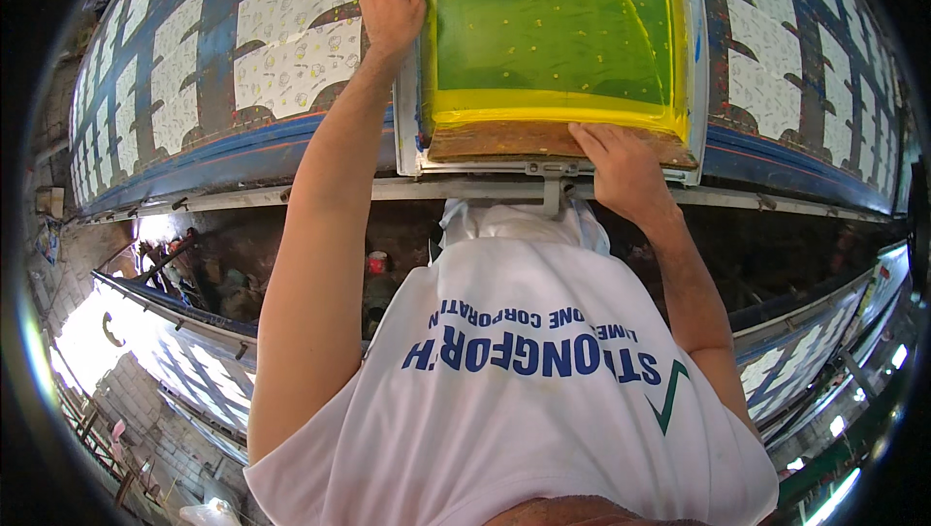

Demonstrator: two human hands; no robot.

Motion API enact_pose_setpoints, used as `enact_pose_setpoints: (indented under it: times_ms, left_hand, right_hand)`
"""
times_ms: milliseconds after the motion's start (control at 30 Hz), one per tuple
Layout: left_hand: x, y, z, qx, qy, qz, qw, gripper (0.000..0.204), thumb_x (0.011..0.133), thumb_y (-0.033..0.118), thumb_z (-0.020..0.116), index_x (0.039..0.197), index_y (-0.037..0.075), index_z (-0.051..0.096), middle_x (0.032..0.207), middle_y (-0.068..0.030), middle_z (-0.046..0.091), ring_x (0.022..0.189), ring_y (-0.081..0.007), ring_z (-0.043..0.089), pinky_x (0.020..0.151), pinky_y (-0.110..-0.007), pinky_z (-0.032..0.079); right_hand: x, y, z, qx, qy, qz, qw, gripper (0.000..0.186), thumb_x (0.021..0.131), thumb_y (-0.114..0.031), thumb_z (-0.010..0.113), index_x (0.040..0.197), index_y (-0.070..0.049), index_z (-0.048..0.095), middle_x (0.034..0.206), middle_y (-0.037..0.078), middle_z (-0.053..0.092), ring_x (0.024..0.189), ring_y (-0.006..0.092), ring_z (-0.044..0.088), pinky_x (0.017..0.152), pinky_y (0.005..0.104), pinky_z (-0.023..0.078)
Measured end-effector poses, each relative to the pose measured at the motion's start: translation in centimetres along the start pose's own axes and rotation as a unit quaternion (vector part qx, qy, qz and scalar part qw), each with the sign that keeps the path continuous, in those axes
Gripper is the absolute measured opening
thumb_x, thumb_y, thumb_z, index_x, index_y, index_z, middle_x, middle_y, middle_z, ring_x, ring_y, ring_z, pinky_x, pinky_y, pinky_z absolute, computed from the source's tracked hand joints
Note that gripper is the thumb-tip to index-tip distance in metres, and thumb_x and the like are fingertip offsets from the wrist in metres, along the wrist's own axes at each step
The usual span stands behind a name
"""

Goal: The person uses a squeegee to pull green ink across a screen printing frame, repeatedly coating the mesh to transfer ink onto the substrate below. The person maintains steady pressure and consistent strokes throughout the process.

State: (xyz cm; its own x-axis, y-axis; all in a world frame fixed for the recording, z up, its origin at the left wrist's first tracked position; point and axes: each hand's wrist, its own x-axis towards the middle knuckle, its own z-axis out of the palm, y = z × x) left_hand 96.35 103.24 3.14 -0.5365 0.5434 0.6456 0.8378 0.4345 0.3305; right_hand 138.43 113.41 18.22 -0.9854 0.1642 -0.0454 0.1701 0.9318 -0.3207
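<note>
A screen printing frame [411, 104] with a metal rim lies on the long blue table in front of me. Its mesh [543, 27] is green with a yellow border, and a thin yellow streak runs down the right part. Along the near end is a brown strip [504, 141], stained and worn. My left hand [393, 10] is at the frame's left rail, fingers curled against it. My right hand [624, 172] holds the near end toward the right, with its fingers laid over the brown strip and its thumb hidden. A metal bracket [553, 172] sits at the middle of the near end.
White fabric panels [291, 61] with small prints lie in rows on the table, left and right of the frame. A metal rail [330, 191] with small stops runs along the near edge. Behind me stands another table [194, 361] with similar panels.
</note>
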Motion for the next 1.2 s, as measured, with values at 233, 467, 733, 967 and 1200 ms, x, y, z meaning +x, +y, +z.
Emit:
enact_pose_setpoints:
  times_ms: [233,467,733,967,1200]
  left_hand:
    - [0.1,0.3,-0.1,-0.024,0.01,-0.027,0.999,0.015,0.095,0.01,0.066,0.107,0.002,0.065,0.117,-0.0189,0.066,0.111,-0.0401,0.057,0.1,-0.051,0.046]
    - [0.1,0.9,-0.8,-0.076,0.009,-0.091,0.993,0.016,0.096,0.009,0.069,0.102,0.002,0.057,0.109,-0.0196,0.063,0.11,-0.0412,0.058,0.096,-0.052,0.045]
    - [0.2,1.7,-1.6,-0.075,-0.055,-0.103,0.99,0.017,0.096,0.002,0.065,0.11,0.001,0.056,0.124,-0.0209,0.063,0.118,-0.0417,0.057,0.104,-0.052,0.045]
    - [0.6,2.1,-1.9,-0.035,-0.061,-0.088,0.994,0.019,0.091,-0.002,0.062,0.109,0.002,0.056,0.125,-0.0186,0.063,0.115,-0.0405,0.058,0.1,-0.051,0.046]
    - [0.9,2.3,-2.1,-0.02,-0.077,-0.099,0.992,0.025,0.088,-0.008,0.062,0.111,0.003,0.057,0.126,-0.0175,0.063,0.117,-0.0417,0.057,0.101,-0.052,0.047]
  right_hand:
    - [1.9,-2.2,2.6,-0.064,0.012,0.095,0.993,0.052,0.074,-0.004,0.073,0.126,-0.008,0.073,0.119,0.008,0.072,0.11,0.0282,0.069,0.092,0.0418,0.058]
    - [8.1,1.5,2.6,-0.09,0.042,0.115,0.988,0.054,0.069,-0.007,0.082,0.122,-0.014,0.074,0.114,0.006,0.073,0.107,0.0295,0.071,0.088,0.0433,0.059]
    - [27.1,12.6,-1.9,-0.129,0.019,0.168,0.977,0.044,0.082,-0.012,0.074,0.124,-0.022,0.079,0.109,0.013,0.078,0.1,0.0365,0.075,0.087,0.0475,0.061]
    - [40.3,20.5,-4.9,-0.159,0.052,0.126,0.978,0.033,0.086,-0.022,0.075,0.119,-0.015,0.079,0.115,0.016,0.078,0.106,0.0382,0.075,0.092,0.0511,0.062]
    - [41.1,21.7,-4.6,-0.167,0.023,0.11,0.98,0.026,0.088,-0.021,0.074,0.11,-0.009,0.079,0.108,0.019,0.078,0.104,0.0411,0.075,0.091,0.0551,0.062]
